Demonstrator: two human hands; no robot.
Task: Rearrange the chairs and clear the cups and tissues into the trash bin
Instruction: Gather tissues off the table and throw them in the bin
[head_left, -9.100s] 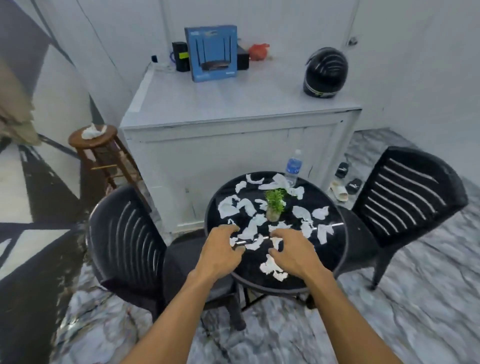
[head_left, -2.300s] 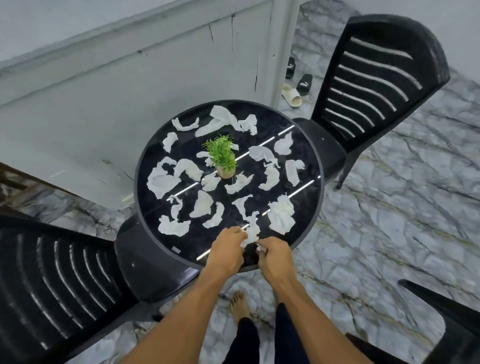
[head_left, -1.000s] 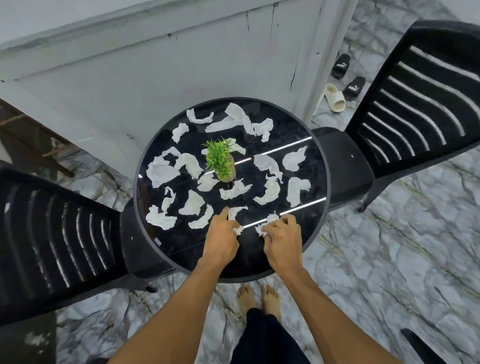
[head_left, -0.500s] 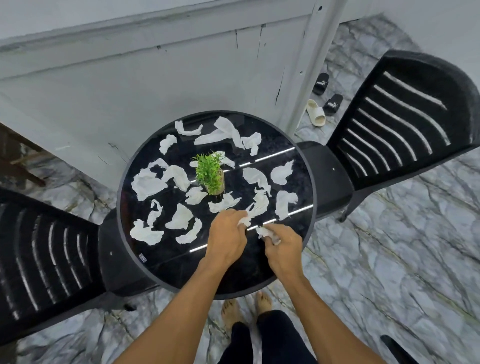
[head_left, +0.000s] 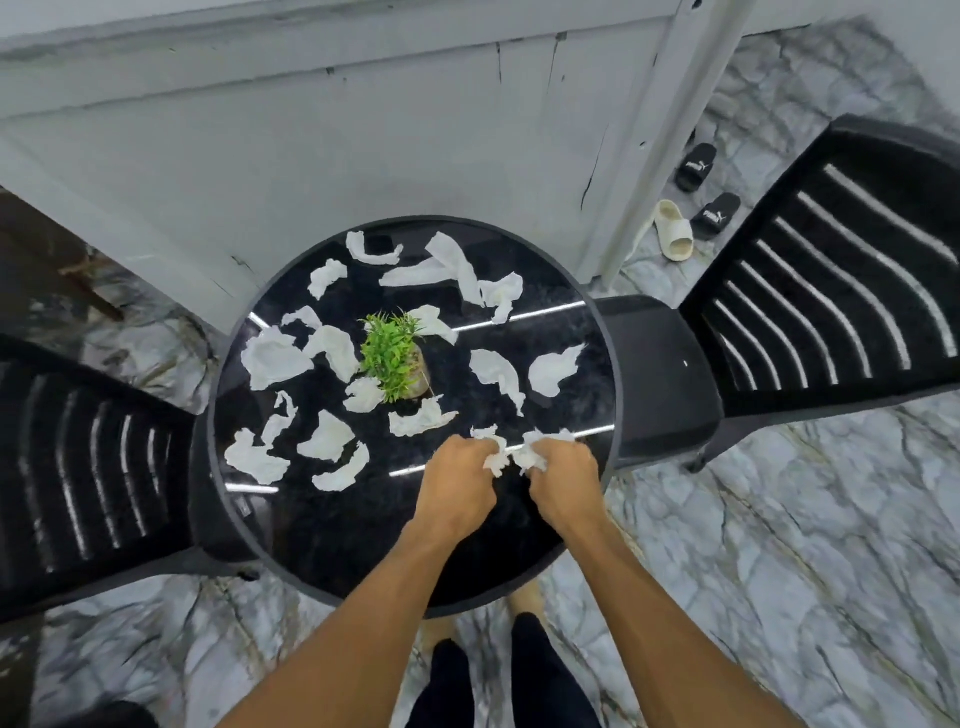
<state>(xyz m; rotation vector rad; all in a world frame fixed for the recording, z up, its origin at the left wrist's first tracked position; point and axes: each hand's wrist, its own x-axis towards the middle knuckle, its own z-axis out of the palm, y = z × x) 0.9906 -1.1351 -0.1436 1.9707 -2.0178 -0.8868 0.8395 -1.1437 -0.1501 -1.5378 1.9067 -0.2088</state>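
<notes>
Several torn white tissue pieces lie scattered over a round black glass table. My left hand grips a bunch of crumpled tissue near the table's right front. Right beside it, my right hand grips another wad of tissue. A black chair is tucked in on the left and another black chair on the right. No cup or trash bin is in view.
A small green potted plant stands at the table's centre. A white cabinet rises directly behind the table. Slippers lie on the marble floor at the back right. My bare feet are under the table's front edge.
Both hands have gathered more tissue and shifted right along the table's front; the pieces that lay by the light reflection on the right are now bunched in my fingers.
</notes>
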